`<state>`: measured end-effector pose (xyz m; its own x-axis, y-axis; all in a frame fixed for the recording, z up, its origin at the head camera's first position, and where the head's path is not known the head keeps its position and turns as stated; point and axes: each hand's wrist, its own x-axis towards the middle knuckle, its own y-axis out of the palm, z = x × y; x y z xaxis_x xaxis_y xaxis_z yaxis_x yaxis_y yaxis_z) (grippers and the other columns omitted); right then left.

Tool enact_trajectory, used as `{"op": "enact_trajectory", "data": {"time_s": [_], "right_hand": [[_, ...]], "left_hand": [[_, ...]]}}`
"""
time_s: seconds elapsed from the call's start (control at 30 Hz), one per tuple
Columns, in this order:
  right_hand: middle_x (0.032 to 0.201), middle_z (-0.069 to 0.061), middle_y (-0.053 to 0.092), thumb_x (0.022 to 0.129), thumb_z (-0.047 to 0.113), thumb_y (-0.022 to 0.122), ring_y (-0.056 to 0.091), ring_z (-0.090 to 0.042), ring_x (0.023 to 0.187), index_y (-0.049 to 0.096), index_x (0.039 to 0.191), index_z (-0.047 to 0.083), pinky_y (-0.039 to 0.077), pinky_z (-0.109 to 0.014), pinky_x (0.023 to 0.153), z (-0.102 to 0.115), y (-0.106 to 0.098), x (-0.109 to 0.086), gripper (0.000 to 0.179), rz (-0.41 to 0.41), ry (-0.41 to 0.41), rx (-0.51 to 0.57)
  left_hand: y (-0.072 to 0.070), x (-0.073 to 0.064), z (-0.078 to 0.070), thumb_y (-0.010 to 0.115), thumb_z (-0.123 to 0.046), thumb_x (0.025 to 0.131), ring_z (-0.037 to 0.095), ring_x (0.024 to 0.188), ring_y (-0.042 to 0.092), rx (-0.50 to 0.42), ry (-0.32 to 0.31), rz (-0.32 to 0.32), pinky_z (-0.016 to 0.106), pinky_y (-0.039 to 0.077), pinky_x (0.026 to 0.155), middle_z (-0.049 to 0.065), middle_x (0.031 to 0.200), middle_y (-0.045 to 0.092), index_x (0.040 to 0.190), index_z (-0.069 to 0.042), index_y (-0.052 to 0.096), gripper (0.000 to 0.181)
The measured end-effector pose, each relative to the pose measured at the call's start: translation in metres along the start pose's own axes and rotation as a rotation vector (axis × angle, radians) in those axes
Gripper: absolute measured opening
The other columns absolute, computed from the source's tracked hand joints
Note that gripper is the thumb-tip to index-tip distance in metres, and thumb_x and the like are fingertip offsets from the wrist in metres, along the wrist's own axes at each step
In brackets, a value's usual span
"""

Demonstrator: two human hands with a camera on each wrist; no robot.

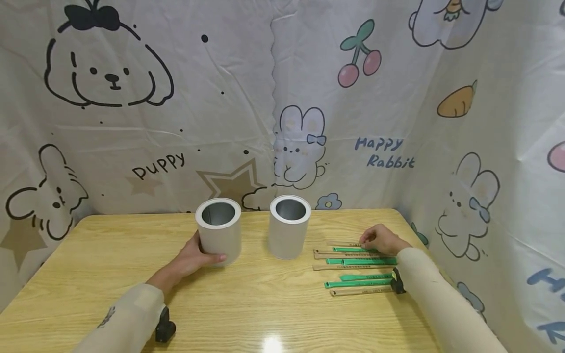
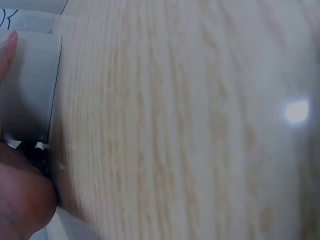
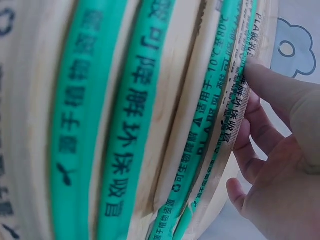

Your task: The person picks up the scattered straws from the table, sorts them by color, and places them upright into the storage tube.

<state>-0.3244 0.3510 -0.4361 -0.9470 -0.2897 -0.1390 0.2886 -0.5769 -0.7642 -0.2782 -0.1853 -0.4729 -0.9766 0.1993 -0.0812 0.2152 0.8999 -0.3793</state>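
Observation:
My left hand (image 1: 191, 258) grips the left white cylindrical container (image 1: 222, 242) low on its side, thumb across the front. In the left wrist view, part of this container (image 2: 30, 85) and a fingertip show at the left edge. The container stands upright with a grey inside. On the right, my right hand (image 1: 383, 240) pinches the farthest brown-wrapped straw (image 1: 342, 243) between thumb and fingers. Seen from the right wrist, the hand (image 3: 280, 145) closes on that outermost straw (image 3: 239, 97). Other wrapped straws, green (image 1: 357, 284) and brown (image 1: 353, 292), lie side by side nearer the body.
A second white cylindrical container (image 1: 289, 235) stands upright between the left container and the straws. Everything rests on a wooden table (image 1: 247, 309). A printed cloth (image 1: 212, 122) hangs behind the table and along its right side.

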Motion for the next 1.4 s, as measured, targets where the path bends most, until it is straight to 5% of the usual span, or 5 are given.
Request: {"op": "enact_trajectory", "data": {"time_s": [0.57,0.73,0.87,1.07,1.4], "right_hand": [[0.105,-0.015,0.071,0.098,0.011,0.066,0.059,-0.015,0.086,0.072,0.109,-0.004,0.052,-0.033,0.078,0.030,-0.025,0.004,0.019,-0.085,-0.015,0.063],[0.097,0.004,0.069,0.100,0.020,0.065,0.059,-0.009,0.086,0.069,0.114,0.001,0.052,-0.028,0.079,0.086,-0.042,0.000,0.024,-0.189,-0.089,0.227],[0.092,0.015,0.068,0.100,0.013,0.063,0.061,-0.005,0.089,0.070,0.102,0.017,0.050,-0.021,0.086,0.146,-0.043,0.001,0.008,-0.313,-0.219,0.530],[0.083,0.015,0.069,0.098,-0.003,0.058,0.060,-0.001,0.080,0.071,0.086,0.028,0.045,-0.017,0.077,0.242,-0.020,0.011,0.036,-0.434,-0.409,1.040],[0.078,0.014,0.068,0.097,0.003,0.065,0.058,-0.001,0.073,0.068,0.085,0.023,0.040,-0.019,0.070,0.320,0.067,0.048,0.023,-0.512,-0.241,1.305]], "left_hand": [[-0.003,-0.003,-0.004,0.085,-0.029,0.082,0.042,0.148,0.033,-0.015,0.011,0.001,0.059,0.028,0.122,0.022,0.161,0.030,0.161,-0.006,0.009,0.113],[-0.002,-0.003,-0.003,0.085,-0.028,0.082,0.041,0.148,0.034,-0.026,0.018,0.006,0.059,0.028,0.122,0.022,0.161,0.031,0.161,-0.007,0.010,0.111],[-0.002,-0.002,-0.003,0.086,-0.028,0.081,0.042,0.147,0.036,-0.012,0.015,0.003,0.059,0.029,0.121,0.023,0.160,0.032,0.161,-0.005,0.011,0.112],[-0.002,0.001,-0.003,0.086,-0.029,0.081,0.041,0.147,0.035,-0.018,0.005,0.004,0.059,0.029,0.122,0.023,0.160,0.032,0.161,-0.006,0.010,0.112],[-0.001,0.000,-0.001,0.085,-0.029,0.082,0.041,0.147,0.035,-0.020,0.008,0.006,0.059,0.028,0.122,0.022,0.160,0.032,0.161,-0.006,0.010,0.111]]}}
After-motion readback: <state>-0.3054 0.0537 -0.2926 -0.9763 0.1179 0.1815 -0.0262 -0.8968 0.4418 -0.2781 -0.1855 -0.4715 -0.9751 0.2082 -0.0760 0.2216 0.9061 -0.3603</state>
